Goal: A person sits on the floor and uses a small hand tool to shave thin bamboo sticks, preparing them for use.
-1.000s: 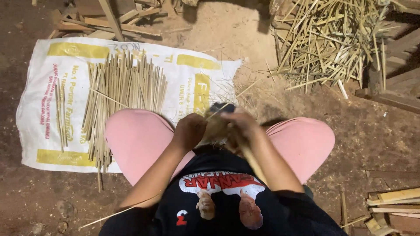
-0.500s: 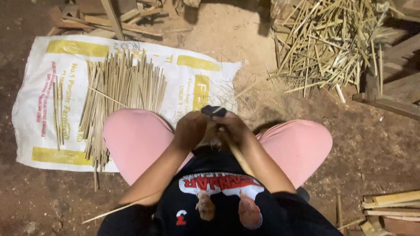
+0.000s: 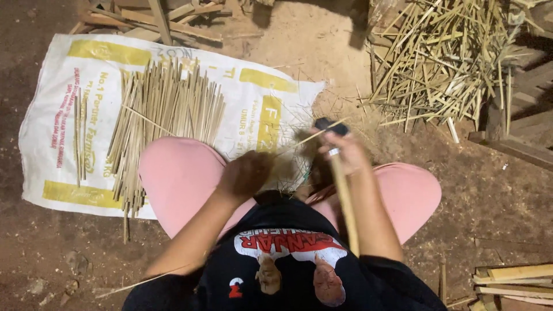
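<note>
Bamboo strip (image 3: 344, 198) braced along right forearm, steadied for the blade.
Right hand (image 3: 344, 151) fisted around dark-handled knife (image 3: 330, 125); left hand (image 3: 246, 173) curled closed near the strip's tip (grip blurred).

Right hand (image 3: 344, 152) gripping a bamboo strip (image 3: 345, 201) and a dark knife (image 3: 330, 125); left hand (image 3: 246, 173) just beside, closed; stick bundle (image 3: 164, 115) on sack (image 3: 69, 115) beyond the left hand.

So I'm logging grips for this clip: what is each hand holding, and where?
The right hand grips a bamboo strip near its upper end. The left hand is blurred; its hold cannot be told.
</note>
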